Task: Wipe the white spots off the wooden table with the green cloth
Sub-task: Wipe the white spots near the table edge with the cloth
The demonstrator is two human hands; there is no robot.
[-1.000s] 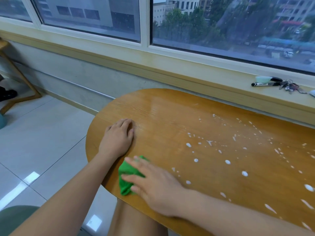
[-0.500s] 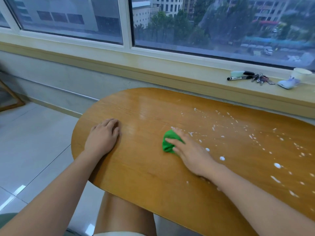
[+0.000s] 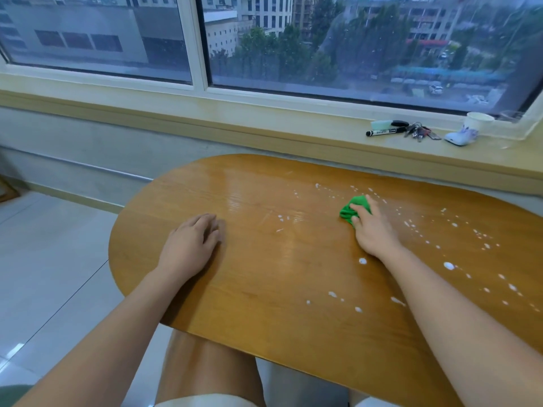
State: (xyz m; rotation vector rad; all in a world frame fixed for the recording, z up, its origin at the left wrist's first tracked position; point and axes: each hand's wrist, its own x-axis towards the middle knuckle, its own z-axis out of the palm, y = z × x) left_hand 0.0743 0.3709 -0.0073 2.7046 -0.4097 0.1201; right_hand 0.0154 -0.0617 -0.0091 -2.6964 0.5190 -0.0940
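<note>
The wooden table (image 3: 258, 283) has a rounded left end and stands below a window. My right hand (image 3: 371, 229) presses a bunched green cloth (image 3: 351, 211) flat on the tabletop, far of the middle; most of the cloth is under my fingers. White spots (image 3: 448, 265) are scattered over the right half, with a few near the middle (image 3: 280, 218) and near the front edge (image 3: 333, 294). My left hand (image 3: 191, 245) lies palm down on the left part of the table, fingers together, holding nothing.
On the window sill (image 3: 264, 127) behind the table lie a black marker (image 3: 385, 132), a bunch of keys (image 3: 420, 133), a small white object (image 3: 458, 138) and a paper cup (image 3: 477, 121). Tiled floor lies to the left. My legs are under the table's front edge.
My right hand has slid the green cloth from the near left edge across the table to the far middle. Spots along that path are gone. My left hand has stayed in place.
</note>
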